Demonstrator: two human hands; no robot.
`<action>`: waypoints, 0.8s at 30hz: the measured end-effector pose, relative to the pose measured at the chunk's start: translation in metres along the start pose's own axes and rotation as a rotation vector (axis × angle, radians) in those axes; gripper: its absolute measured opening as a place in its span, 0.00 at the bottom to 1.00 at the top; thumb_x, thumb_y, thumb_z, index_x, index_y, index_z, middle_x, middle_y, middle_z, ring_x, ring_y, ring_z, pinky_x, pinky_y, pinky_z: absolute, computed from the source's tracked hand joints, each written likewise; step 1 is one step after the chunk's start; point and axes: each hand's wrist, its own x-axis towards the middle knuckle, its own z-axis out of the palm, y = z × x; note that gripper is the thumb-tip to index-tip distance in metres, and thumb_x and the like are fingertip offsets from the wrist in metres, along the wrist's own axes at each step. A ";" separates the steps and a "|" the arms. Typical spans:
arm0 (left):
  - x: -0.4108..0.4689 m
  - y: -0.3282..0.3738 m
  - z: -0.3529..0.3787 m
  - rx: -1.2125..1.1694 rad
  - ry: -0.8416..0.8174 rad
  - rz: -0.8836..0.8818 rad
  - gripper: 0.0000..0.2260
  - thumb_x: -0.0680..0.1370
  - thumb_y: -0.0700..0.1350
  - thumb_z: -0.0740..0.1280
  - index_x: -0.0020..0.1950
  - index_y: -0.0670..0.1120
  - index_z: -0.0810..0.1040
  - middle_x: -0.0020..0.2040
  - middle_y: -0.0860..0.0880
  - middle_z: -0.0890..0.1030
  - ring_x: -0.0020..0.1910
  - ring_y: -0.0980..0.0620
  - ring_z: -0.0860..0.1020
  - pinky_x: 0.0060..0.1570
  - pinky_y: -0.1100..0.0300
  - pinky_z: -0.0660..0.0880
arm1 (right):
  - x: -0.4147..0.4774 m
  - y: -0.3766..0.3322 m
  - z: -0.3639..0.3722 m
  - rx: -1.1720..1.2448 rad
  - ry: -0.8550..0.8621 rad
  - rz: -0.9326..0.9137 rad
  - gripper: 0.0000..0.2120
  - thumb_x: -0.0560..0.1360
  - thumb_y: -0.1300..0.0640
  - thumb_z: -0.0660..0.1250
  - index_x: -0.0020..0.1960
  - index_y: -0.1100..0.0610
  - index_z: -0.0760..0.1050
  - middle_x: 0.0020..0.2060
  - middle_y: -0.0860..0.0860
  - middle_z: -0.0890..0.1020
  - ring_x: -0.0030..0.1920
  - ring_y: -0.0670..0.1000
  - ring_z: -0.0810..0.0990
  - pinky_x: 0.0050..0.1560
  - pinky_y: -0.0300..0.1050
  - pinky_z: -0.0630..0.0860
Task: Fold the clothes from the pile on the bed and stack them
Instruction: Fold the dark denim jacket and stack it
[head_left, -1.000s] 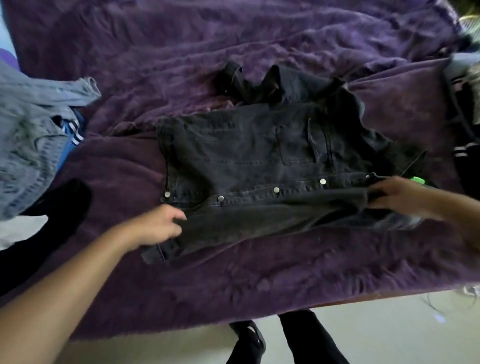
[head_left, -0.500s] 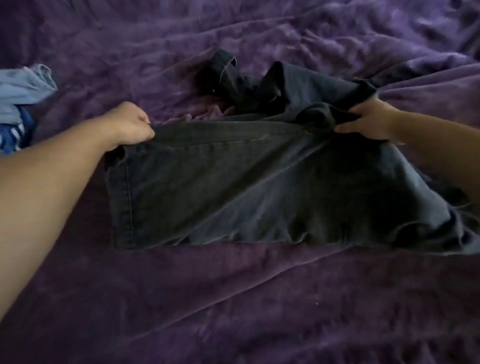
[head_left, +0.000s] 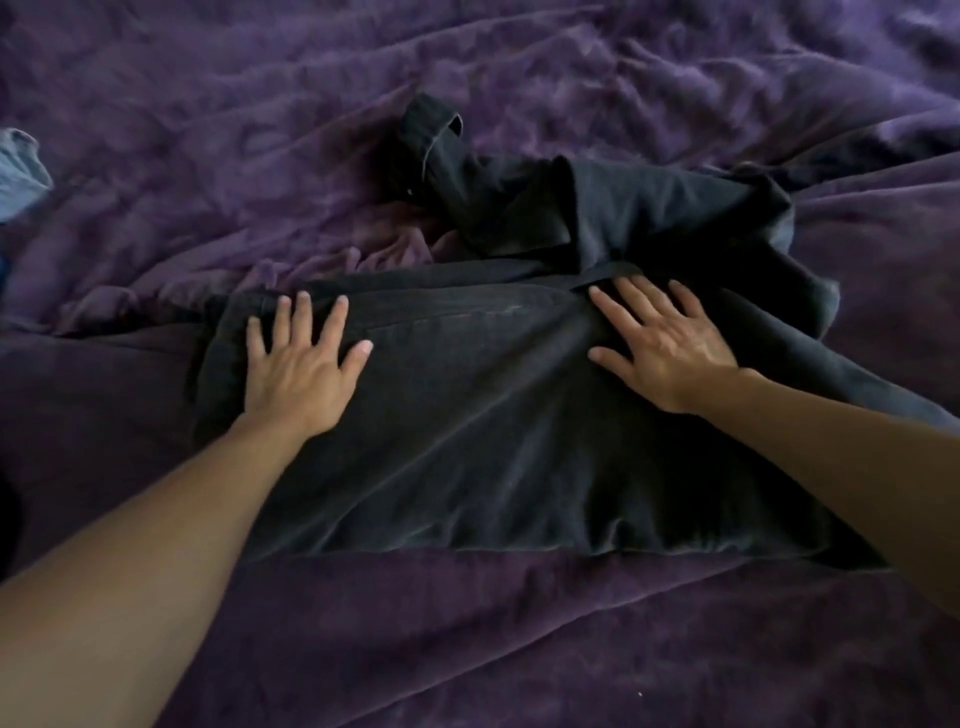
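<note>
A black denim jacket (head_left: 493, 441) lies on the purple blanket (head_left: 467, 639), its near half folded over into a flat panel. A crumpled sleeve (head_left: 447, 156) and more dark cloth stick out behind the fold. My left hand (head_left: 298, 371) lies flat with spread fingers on the panel's left end. My right hand (head_left: 662, 340) presses flat, fingers straight, on the panel's right part near the far fold edge.
A light blue denim garment (head_left: 18, 171) shows at the left edge of the bed. Wrinkled purple blanket stretches on all sides of the jacket.
Both hands carried the jacket's near edge away from me and folded it over. They have let go of the cloth and now lie flat on the folded panel.
</note>
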 end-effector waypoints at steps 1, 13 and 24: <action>0.006 0.001 0.003 0.012 -0.027 0.005 0.31 0.78 0.66 0.40 0.78 0.55 0.43 0.79 0.44 0.48 0.78 0.45 0.45 0.74 0.41 0.44 | 0.005 0.001 0.001 -0.007 -0.044 0.011 0.34 0.76 0.33 0.45 0.78 0.47 0.46 0.78 0.52 0.54 0.78 0.51 0.49 0.75 0.56 0.46; 0.065 0.019 -0.062 -0.627 0.320 -0.034 0.24 0.76 0.59 0.64 0.66 0.46 0.72 0.64 0.39 0.73 0.64 0.38 0.70 0.64 0.46 0.67 | 0.056 0.070 -0.115 1.013 0.292 0.911 0.27 0.68 0.41 0.72 0.61 0.56 0.77 0.50 0.53 0.82 0.45 0.53 0.80 0.41 0.42 0.77; 0.158 0.115 -0.122 -1.261 -0.273 -0.205 0.13 0.72 0.45 0.72 0.54 0.43 0.77 0.40 0.46 0.79 0.22 0.57 0.69 0.20 0.69 0.60 | -0.008 0.077 -0.094 1.736 -0.375 0.825 0.24 0.61 0.39 0.74 0.50 0.54 0.85 0.50 0.55 0.85 0.49 0.54 0.85 0.40 0.48 0.82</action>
